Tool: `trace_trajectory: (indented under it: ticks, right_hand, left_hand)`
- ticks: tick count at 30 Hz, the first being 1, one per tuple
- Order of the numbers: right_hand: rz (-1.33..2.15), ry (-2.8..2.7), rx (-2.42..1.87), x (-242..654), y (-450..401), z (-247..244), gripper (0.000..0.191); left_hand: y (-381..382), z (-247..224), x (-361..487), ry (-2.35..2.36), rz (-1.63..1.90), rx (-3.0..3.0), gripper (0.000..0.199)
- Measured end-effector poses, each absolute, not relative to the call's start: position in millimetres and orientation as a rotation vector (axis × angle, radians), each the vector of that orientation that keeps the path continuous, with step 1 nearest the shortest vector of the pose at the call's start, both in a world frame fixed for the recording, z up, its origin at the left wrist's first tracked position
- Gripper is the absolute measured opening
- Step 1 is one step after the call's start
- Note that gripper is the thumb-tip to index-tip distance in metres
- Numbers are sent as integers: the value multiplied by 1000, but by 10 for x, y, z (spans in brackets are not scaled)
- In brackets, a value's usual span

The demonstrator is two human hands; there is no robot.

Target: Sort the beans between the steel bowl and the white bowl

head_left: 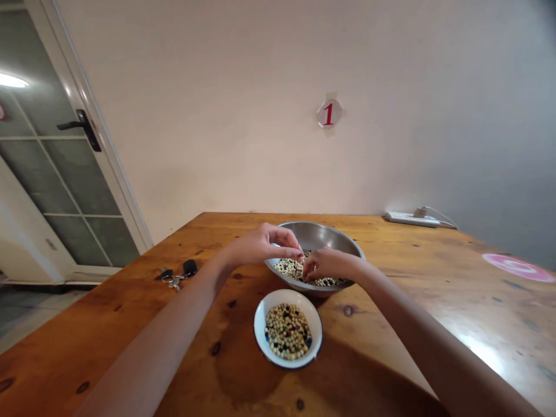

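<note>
A wide steel bowl [319, 230] holds many small cream and dark beads [289, 267]. My left hand [274, 243] is over its left side, thumb and fingertips pinched together; whatever lies between them is too small to make out. Lower in the same bowl, my right hand [325, 264] has its curled fingertips down at the beads, and what they hold is hidden. Nearer to me stands a white enamel bowl [261, 324] with a dark rim, containing cream beads mixed with some black, red and blue ones. Neither hand touches this white bowl.
Keys with a black fob [190, 267] lie on the wooden table [195, 359] at the left. A white power strip [412, 219] with a plug and cable sits at the back right edge. A pink round sticker [518, 267] is on the table's right side. Behind stands a wall.
</note>
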State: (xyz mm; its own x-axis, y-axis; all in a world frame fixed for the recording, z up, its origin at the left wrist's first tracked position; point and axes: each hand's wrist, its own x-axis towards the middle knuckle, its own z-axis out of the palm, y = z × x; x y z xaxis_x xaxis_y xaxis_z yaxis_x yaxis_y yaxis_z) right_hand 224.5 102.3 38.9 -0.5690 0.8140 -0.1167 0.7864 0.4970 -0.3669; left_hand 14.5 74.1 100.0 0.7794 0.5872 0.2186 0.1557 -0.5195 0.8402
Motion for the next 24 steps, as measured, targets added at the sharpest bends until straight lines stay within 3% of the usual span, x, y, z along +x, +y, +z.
trace_trajectory:
  ticks: [14,24]
  right_hand:
    - [505,-2413,-1244,2248,992,569,14]
    - [1041,-1811,-897,2179,736,883,16]
  left_hand:
    - [897,886,106,553,570,2064,10]
    - [939,841,114,557,580,2037,17]
